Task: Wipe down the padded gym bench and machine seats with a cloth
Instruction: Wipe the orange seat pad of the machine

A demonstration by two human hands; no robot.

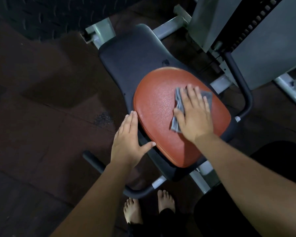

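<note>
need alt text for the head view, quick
A right hand presses a grey cloth flat on a red padded seat, while the left hand rests against the seat's left edge. A grey machine frame stands behind it; bare feet show below.

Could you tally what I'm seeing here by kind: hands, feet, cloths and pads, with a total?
Hands: 2, left hand and right hand
Feet: 2, left foot and right foot
Cloths: 1, grey cloth
Pads: 2, red-brown seat pad and black pad
Total: 7
</note>
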